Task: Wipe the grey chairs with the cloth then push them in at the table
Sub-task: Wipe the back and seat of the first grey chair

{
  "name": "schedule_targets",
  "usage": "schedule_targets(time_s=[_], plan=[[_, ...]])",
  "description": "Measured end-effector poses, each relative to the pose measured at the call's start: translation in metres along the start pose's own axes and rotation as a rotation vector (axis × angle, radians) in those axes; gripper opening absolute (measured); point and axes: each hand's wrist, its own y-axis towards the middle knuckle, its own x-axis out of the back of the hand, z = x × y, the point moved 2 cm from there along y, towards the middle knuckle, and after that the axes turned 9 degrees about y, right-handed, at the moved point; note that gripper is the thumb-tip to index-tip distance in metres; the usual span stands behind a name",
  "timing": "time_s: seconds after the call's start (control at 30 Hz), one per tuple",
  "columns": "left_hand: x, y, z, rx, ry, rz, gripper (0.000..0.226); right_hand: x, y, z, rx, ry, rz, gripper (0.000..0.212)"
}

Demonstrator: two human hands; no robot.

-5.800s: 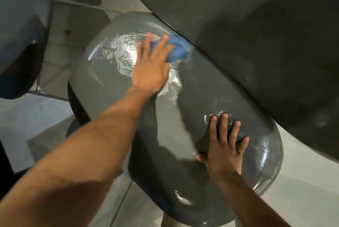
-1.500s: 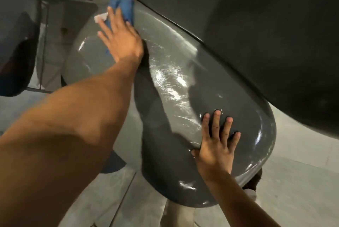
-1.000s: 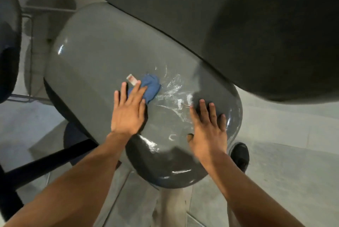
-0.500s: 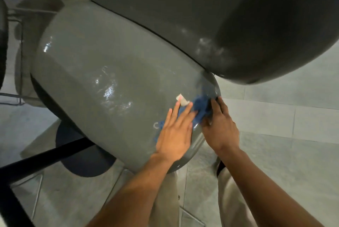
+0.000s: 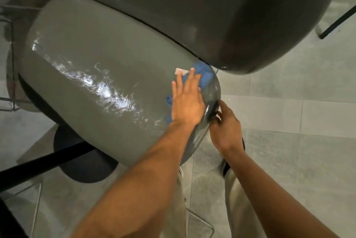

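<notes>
Chair seat: the grey chair seat (image 5: 100, 76) fills the left and middle of your view, glossy, with streaky highlights across its middle.
Seat edges: its right end curves down just where your hands work; its far edge runs up against the chair back (image 5: 192, 6).
Cloth: the blue cloth (image 5: 204, 76) lies on the right end of the seat, close to the seam with the back, a white tag showing at its far side.
Left hand: your left hand (image 5: 185, 101) presses flat on the cloth, fingers straight and spread, holding nothing in a grip; flat pressure keeps the cloth moving with the palm.
Right hand: your right hand (image 5: 224, 124) sits at the seat's right edge, thumb and fingers curled toward the rim; whether its grip actually closes on the edge, you cannot tell. It looks placed to steady the chair against the wiping push.
Step in hand: likely wiping the last corner of the seat.
Progress: by the shine, most of the seat seems covered; the back looks duller, possibly not yet wiped.
Floor: pale tiles (image 5: 289, 141) lie under the chair, with a dark bar (image 5: 44, 164) crossing the lower left.
Table: not visible, so pushing in is not yet done.
</notes>
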Motion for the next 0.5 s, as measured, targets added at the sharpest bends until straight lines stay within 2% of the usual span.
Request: schedule_targets(time_s=[0.13,0.27,0.33,0.43,0.5], plan=[[-0.020,-0.076,-0.012,-0.241,0.181,0.104,0.060,0.010,0.002,0.002,-0.175,0.052,-0.013,0.041],[-0.023,-0.158,0.032,-0.255,0.138,0.121,0.052,0.008,-0.008,0.003,-0.222,0.011,0.069,0.053],[-0.015,-0.186,0.076,-0.092,0.140,0.088,0.051,0.004,-0.011,0.004,-0.205,-0.012,0.101,0.052],[-0.001,-0.196,0.142,0.400,0.052,0.033,0.044,-0.001,-0.012,0.004,-0.169,0.000,0.102,0.039],[0.005,-0.173,0.159,0.562,-0.028,-0.002,0.045,-0.006,-0.012,0.004,-0.139,-0.015,0.095,0.038]])
